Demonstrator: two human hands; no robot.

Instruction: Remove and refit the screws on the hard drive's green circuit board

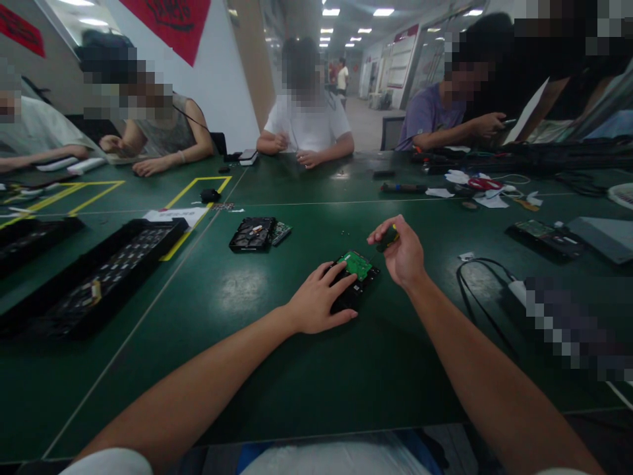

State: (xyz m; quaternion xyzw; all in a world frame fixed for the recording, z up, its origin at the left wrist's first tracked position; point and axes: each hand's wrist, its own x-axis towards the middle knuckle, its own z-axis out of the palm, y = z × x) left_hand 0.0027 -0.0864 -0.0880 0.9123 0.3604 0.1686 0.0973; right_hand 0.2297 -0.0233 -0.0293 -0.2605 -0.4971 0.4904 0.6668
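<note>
A hard drive with a green circuit board facing up lies on the green table in front of me. My left hand rests flat across its left side, fingers spread, hiding part of the drive and board. My right hand is closed around the dark and yellow handle of a screwdriver. The thin shaft slants down to the board's right edge; whether the tip sits in a screw is too small to tell. A few tiny bits, perhaps screws, lie just beyond the drive.
Left of the drive lie another hard drive and a loose circuit board. A long black tray stands farther left. To the right are a third drive, a black cable and a power strip. Several people sit across the table.
</note>
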